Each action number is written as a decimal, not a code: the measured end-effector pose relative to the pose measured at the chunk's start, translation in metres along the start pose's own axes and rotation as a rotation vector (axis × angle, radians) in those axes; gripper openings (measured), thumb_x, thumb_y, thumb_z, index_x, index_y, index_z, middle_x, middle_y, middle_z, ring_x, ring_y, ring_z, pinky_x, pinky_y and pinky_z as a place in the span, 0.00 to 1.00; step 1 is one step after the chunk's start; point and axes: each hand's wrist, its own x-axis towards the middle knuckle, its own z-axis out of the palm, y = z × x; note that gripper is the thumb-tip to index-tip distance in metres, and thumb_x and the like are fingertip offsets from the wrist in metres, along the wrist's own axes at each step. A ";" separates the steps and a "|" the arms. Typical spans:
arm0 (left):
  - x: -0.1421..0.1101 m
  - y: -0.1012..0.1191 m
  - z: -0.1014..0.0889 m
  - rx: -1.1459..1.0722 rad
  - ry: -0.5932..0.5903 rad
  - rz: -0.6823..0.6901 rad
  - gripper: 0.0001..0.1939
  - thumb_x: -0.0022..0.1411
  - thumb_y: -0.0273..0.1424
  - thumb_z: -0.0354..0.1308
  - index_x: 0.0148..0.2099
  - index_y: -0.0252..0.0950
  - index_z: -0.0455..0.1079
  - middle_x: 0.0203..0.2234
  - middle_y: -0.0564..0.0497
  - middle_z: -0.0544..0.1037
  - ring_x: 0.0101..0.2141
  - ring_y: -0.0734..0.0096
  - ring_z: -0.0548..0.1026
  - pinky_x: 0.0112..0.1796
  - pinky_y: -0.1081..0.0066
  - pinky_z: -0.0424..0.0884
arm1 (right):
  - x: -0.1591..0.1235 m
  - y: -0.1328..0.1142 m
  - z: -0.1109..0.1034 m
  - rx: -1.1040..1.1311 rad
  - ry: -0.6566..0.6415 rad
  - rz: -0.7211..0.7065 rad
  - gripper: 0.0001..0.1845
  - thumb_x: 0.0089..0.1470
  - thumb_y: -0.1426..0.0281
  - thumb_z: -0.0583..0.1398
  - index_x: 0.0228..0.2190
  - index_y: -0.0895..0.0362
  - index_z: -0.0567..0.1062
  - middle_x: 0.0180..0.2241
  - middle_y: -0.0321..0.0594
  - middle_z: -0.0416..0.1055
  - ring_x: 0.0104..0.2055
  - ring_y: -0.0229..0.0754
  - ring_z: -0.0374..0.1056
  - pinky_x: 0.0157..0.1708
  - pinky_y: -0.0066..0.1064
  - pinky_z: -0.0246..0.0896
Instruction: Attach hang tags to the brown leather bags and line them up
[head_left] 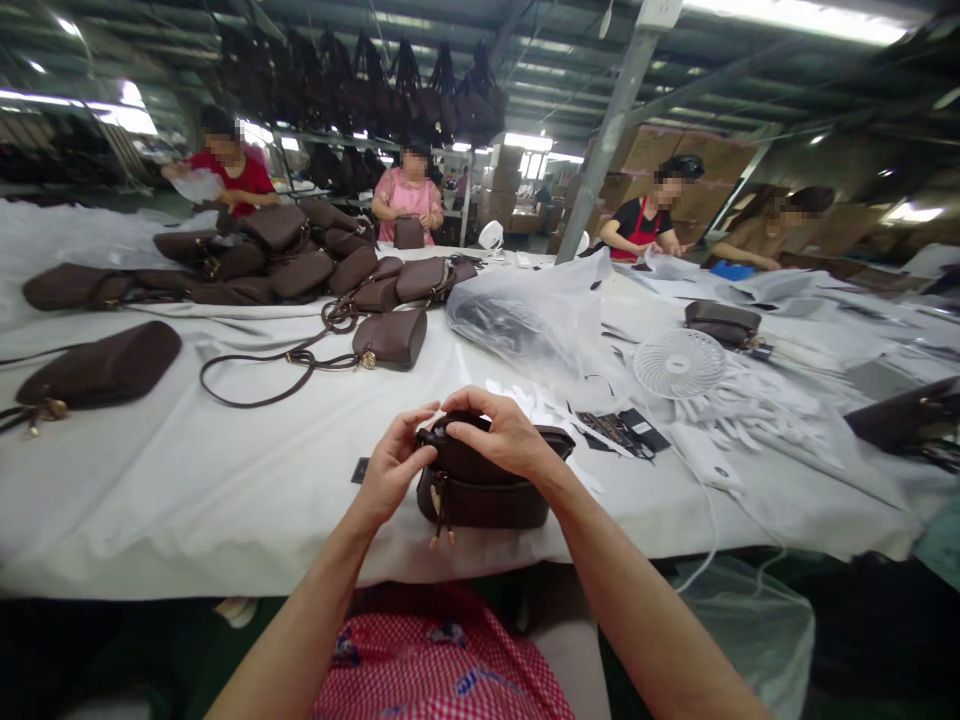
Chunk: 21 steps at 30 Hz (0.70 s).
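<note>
A small dark brown bag (480, 495) stands on the white-covered table (187, 490) right in front of me, a tassel hanging from its front. My left hand (394, 462) pinches the bag's top left edge with its fingers closed. My right hand (502, 430) lies curled over the top of the same bag, fingers pressed on its upper rim. What lies inside the bag's opening is hidden under my fingers.
More brown bags lie at the left (97, 370) and in a pile (300, 265) further back; one with a long strap (390, 338) is closer. A clear plastic bag (525, 315), a small white fan (679, 362) and black tags (622, 430) lie to the right. Several people work across the table.
</note>
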 end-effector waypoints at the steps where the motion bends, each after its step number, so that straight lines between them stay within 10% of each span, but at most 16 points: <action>1: 0.001 -0.003 -0.004 -0.126 0.000 -0.075 0.20 0.58 0.35 0.63 0.52 0.38 0.71 0.56 0.43 0.71 0.53 0.58 0.70 0.53 0.61 0.66 | -0.002 -0.001 -0.003 -0.046 -0.014 0.000 0.11 0.53 0.73 0.59 0.40 0.55 0.74 0.38 0.36 0.75 0.42 0.39 0.70 0.45 0.31 0.63; 8: 0.017 -0.026 -0.026 -0.434 -0.125 -0.412 0.19 0.49 0.39 0.70 0.42 0.34 0.77 0.38 0.46 0.80 0.37 0.67 0.76 0.42 0.69 0.69 | -0.018 -0.010 -0.009 -0.574 -0.025 0.170 0.10 0.54 0.66 0.64 0.38 0.55 0.74 0.37 0.40 0.73 0.38 0.43 0.67 0.36 0.32 0.58; 21: 0.027 -0.006 -0.016 -0.493 -0.330 -0.531 0.17 0.50 0.33 0.66 0.43 0.38 0.69 0.32 0.53 0.74 0.27 0.77 0.71 0.26 0.78 0.63 | -0.016 -0.009 -0.004 -0.415 -0.046 0.103 0.07 0.53 0.72 0.63 0.37 0.55 0.75 0.34 0.37 0.71 0.37 0.40 0.66 0.37 0.31 0.58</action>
